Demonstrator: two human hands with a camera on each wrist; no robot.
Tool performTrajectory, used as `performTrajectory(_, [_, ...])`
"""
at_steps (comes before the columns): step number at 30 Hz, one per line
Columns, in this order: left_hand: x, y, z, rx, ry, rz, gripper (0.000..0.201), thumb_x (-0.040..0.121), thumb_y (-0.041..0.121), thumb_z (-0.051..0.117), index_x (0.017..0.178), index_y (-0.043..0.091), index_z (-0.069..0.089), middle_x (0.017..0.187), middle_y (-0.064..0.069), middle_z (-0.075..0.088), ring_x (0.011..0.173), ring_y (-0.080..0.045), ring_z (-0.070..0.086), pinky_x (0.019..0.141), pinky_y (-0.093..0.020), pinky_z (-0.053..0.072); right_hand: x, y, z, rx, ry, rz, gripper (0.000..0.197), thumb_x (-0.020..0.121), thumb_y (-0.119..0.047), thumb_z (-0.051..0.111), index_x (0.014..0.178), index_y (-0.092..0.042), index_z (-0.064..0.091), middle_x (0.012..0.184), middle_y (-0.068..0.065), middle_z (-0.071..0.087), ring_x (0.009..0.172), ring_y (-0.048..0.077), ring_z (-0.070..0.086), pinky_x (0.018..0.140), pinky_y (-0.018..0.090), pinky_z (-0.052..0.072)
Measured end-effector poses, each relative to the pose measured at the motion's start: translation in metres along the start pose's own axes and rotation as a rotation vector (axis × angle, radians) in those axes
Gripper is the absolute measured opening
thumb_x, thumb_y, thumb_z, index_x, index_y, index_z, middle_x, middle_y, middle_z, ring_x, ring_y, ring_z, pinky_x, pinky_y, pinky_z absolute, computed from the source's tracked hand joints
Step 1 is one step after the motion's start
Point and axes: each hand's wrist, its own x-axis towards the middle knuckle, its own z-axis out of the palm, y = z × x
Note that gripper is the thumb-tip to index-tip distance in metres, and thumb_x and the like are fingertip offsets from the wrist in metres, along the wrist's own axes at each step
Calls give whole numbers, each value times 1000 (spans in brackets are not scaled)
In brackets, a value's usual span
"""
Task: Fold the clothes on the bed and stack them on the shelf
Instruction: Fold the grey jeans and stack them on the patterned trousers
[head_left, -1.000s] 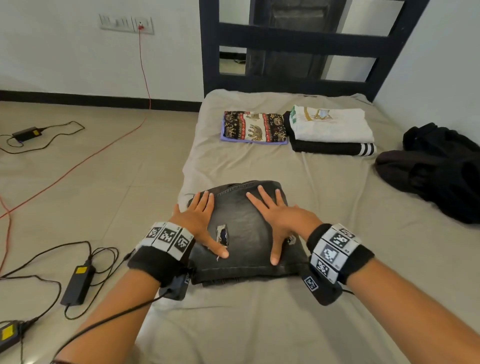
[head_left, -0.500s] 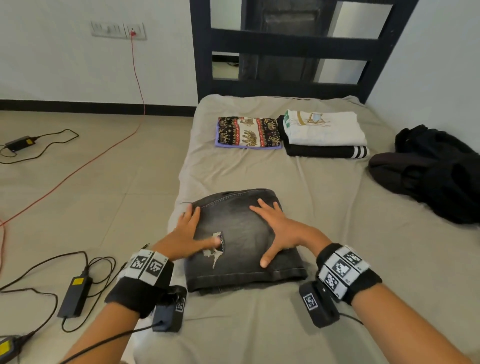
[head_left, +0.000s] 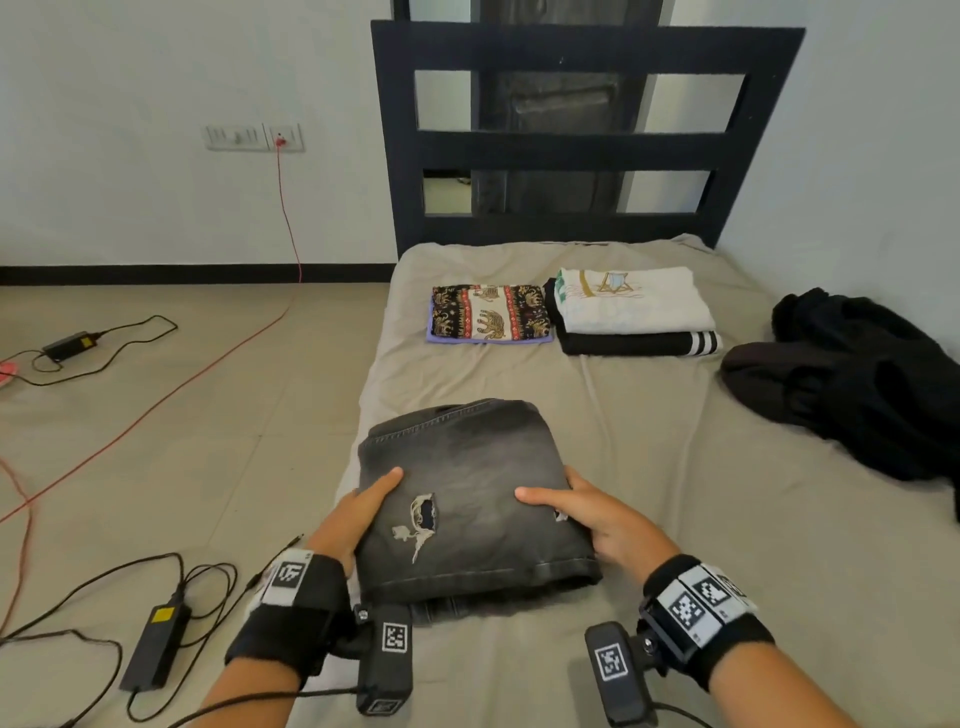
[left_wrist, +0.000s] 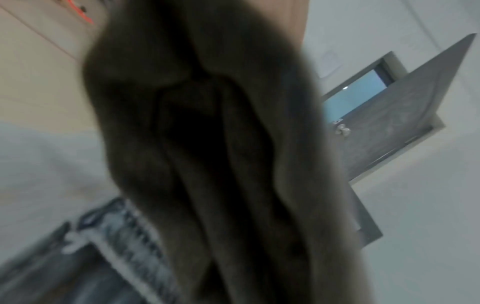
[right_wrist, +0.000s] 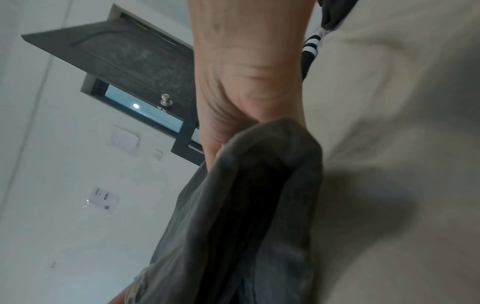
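Folded dark grey ripped jeans (head_left: 478, 493) lie at the near end of the bed (head_left: 649, 467). My left hand (head_left: 358, 512) grips their left edge, thumb on top and fingers tucked underneath. My right hand (head_left: 587, 519) grips the right edge the same way. In the right wrist view the jeans (right_wrist: 246, 216) are raised off the sheet with a shadow beneath. The left wrist view is blurred, showing the hand (left_wrist: 207, 144) from below over the jeans (left_wrist: 116, 246). Farther up the bed lie a folded elephant-print garment (head_left: 491, 312) and a folded white shirt (head_left: 634, 299) on a black striped one (head_left: 644, 343).
A heap of unfolded black clothes (head_left: 852, 384) sits at the bed's right side by the wall. A dark headboard (head_left: 587, 140) closes the far end. Power adapters (head_left: 156, 644) and cables, including a red cord (head_left: 156, 405), lie on the tiled floor to the left.
Both hands went from pressing flat on top of the jeans to sliding out to the sides and gripping the edges. The head view tilted up.
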Motion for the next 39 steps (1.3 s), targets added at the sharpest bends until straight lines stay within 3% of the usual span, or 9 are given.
performTrajectory(8, [77, 116, 9, -63, -86, 250, 37, 94, 46, 53, 119, 19, 60, 89, -2, 76, 73, -15, 73, 55, -25, 57, 75, -106, -21, 77, -6, -236, 54, 78, -12, 78, 126, -23, 56, 114, 2, 71, 101, 22, 70, 74, 33, 58])
performTrajectory(12, [147, 190, 20, -86, 1, 344, 40, 94, 46, 54, 121, 18, 59, 82, -3, 75, 65, -15, 72, 53, -24, 55, 149, -184, -27, 25, -2, -328, 61, 78, -13, 78, 132, -20, 52, 117, 2, 70, 104, 21, 68, 83, 36, 58])
performTrajectory(16, [214, 248, 29, -61, 65, 336, 21, 90, 34, 52, 93, 15, 61, 59, -1, 69, 48, -13, 63, 51, -22, 50, 212, -235, -35, 24, 58, -329, 62, 74, -19, 82, 129, -21, 53, 117, 6, 69, 101, 28, 69, 84, 45, 58])
performTrajectory(20, [282, 285, 43, 88, 143, 375, 32, 90, 25, 52, 108, 2, 63, 91, -14, 68, 80, -28, 64, 81, -37, 52, 262, -253, -47, 5, 184, -373, 58, 73, -17, 83, 125, -14, 57, 116, 8, 69, 101, 27, 67, 90, 43, 55])
performTrajectory(25, [358, 267, 54, 292, 189, 428, 50, 88, 31, 57, 130, 3, 52, 127, -22, 58, 116, -37, 56, 104, -46, 43, 307, -243, -58, -143, 353, -385, 53, 76, -21, 81, 121, -10, 56, 112, 6, 66, 97, 22, 63, 83, 34, 53])
performTrajectory(28, [373, 240, 69, 777, 324, 667, 63, 95, 30, 56, 149, 12, 30, 147, -21, 38, 135, -35, 36, 113, -42, 29, 326, -229, -54, -815, 564, -442, 74, 80, -37, 76, 138, -9, 41, 138, 15, 47, 125, 33, 47, 104, 40, 40])
performTrajectory(30, [364, 231, 79, 1045, 302, 824, 60, 98, 46, 45, 151, 26, 27, 157, -10, 24, 145, -29, 20, 118, -45, 19, 327, -223, -44, -1151, 476, -578, 82, 86, -53, 63, 150, -18, 26, 156, 15, 23, 143, 33, 22, 116, 47, 21])
performTrajectory(34, [357, 203, 81, 1255, 220, 727, 69, 93, 66, 29, 153, 39, 8, 162, 6, 6, 149, -20, 2, 119, -51, 9, 337, -188, -35, -1312, 241, -401, 87, 85, -78, 33, 154, -37, -1, 162, 6, -13, 148, 32, -14, 117, 54, -9])
performTrajectory(39, [356, 190, 85, 1354, 232, 555, 70, 94, 65, 23, 151, 40, -8, 162, 3, -7, 149, -19, -2, 118, -54, 3, 336, -182, -28, -1434, 217, -303, 84, 89, -74, 32, 154, -36, -6, 161, 6, -17, 147, 32, -15, 117, 53, -8])
